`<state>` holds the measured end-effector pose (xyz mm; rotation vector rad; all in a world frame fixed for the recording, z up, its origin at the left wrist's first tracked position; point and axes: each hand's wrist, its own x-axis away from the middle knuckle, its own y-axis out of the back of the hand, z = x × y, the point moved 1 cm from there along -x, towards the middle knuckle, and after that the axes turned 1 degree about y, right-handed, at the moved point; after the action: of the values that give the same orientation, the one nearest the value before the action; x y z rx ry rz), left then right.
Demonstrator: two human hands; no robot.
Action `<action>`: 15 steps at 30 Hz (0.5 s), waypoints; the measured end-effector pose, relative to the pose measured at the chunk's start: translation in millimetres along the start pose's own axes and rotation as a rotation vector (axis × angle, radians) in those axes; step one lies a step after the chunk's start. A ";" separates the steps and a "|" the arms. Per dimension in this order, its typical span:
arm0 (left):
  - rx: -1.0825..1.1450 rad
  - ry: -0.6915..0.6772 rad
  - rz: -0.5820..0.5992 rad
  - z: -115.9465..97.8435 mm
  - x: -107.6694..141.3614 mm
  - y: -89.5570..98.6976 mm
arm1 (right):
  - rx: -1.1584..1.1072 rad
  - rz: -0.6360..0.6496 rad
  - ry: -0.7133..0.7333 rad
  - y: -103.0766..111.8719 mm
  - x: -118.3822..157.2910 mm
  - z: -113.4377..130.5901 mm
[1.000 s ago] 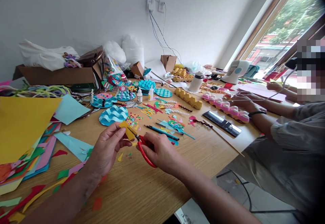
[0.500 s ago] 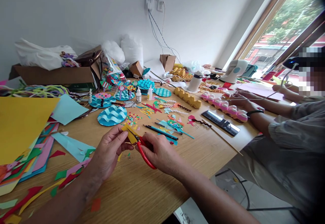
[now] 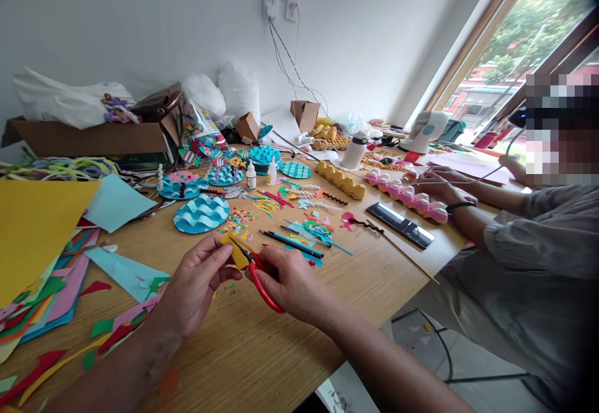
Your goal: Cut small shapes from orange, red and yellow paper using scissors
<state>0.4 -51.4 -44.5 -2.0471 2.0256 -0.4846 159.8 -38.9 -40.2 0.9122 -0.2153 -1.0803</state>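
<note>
Between its thumb and fingers, my left hand (image 3: 199, 282) pinches a small piece of yellow paper (image 3: 240, 257). My right hand (image 3: 287, 282) grips red-handled scissors (image 3: 262, 285), whose blades lie at the yellow paper. Just beyond my hands is a round blue disc with pale wavy strips (image 3: 201, 213). Small paper bits (image 3: 239, 219) are scattered beside it. Dark pencils (image 3: 291, 244) lie on the table past my right hand.
Coloured paper sheets (image 3: 47, 232) and scraps cover the left side. Two small glue bottles (image 3: 251, 176) stand mid-table. Toward the right are a phone (image 3: 400, 224), a thin stick (image 3: 412, 251) and a pink egg-carton strip (image 3: 406, 196). A co-worker's hands (image 3: 440, 182) are at that strip.
The view has shifted slightly, so the table's things sit a little further left. Both hands keep their hold on the yellow paper and the scissors.
</note>
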 end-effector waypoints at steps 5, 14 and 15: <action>-0.022 0.011 0.005 1.5 1.2 -2.2 | -0.005 0.002 0.005 -1.7 1.2 -1.9; -0.022 0.032 0.018 3.8 1.9 -2.6 | -0.030 0.001 0.008 -1.8 3.5 -4.5; -0.023 0.033 0.021 4.1 2.7 -2.7 | -0.031 0.002 0.008 -1.3 3.5 -4.7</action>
<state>4.4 -54.3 -47.0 -2.0420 2.0791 -0.4964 163.3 -39.6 -45.0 0.8883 -0.1921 -1.0747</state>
